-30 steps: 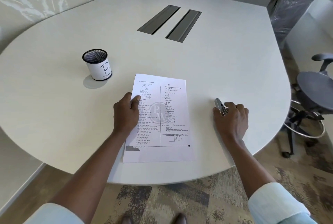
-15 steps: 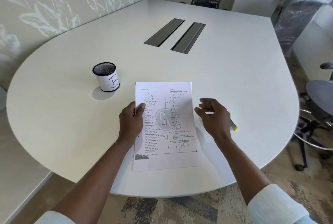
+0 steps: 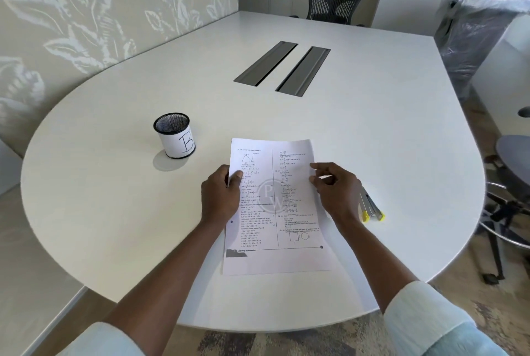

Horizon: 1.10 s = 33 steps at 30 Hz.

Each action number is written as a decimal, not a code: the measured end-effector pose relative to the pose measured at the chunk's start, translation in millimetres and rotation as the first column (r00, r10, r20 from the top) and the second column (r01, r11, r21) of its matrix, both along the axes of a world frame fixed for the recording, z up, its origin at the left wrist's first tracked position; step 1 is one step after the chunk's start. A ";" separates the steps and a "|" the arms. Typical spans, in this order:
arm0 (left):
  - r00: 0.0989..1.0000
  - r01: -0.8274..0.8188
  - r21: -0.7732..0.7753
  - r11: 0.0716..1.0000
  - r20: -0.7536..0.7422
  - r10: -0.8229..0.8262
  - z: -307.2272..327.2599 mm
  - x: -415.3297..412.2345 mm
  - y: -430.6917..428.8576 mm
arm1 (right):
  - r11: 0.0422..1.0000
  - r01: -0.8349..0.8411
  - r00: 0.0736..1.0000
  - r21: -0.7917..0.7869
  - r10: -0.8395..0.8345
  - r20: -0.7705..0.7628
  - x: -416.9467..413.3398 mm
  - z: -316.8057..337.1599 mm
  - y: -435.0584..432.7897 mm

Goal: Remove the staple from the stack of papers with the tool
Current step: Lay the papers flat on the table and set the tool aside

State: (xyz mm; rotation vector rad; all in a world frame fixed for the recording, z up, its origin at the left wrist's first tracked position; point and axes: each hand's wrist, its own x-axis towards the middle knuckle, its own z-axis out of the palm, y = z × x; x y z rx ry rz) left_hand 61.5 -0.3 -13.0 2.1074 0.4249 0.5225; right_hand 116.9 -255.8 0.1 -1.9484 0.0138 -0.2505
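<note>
On the white table (image 3: 114, 183) the stack of papers (image 3: 275, 212) lies flat. The left hand (image 3: 220, 198) pinches its left edge; the right hand (image 3: 337, 192) is at its right edge, grip indeterminate. The tool (image 3: 371, 209) lies unheld, right of the stack. Staple removal not begun.

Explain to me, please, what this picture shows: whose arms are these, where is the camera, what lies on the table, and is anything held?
No machine here: a person works with bare hands, and the one camera sits on the person's head, looking down. On the white table lie a stack of papers, a mesh cup marked B, and the tool with yellow ends, in no hand. The left hand holds the papers' left edge, thumb on top. The right hand reaches their right edge; whether it pinches is unclear. The staple is too small to see.
</note>
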 end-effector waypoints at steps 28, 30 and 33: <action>0.984 0.176 0.445 0.878 -0.113 -0.140 -20.9 -3.4 27.5 | 0.886 -0.015 0.977 -0.464 0.113 0.183 7.6 -32.7 5.1; 0.970 0.237 0.460 0.856 -0.156 -0.185 -21.4 -5.8 28.7 | 0.862 -0.028 0.974 -0.506 0.138 0.181 6.2 -31.5 6.5; 0.962 0.265 0.484 0.834 -0.191 -0.195 -19.7 -6.3 27.5 | 0.843 -0.031 0.978 -0.536 0.135 0.156 4.4 -29.3 8.5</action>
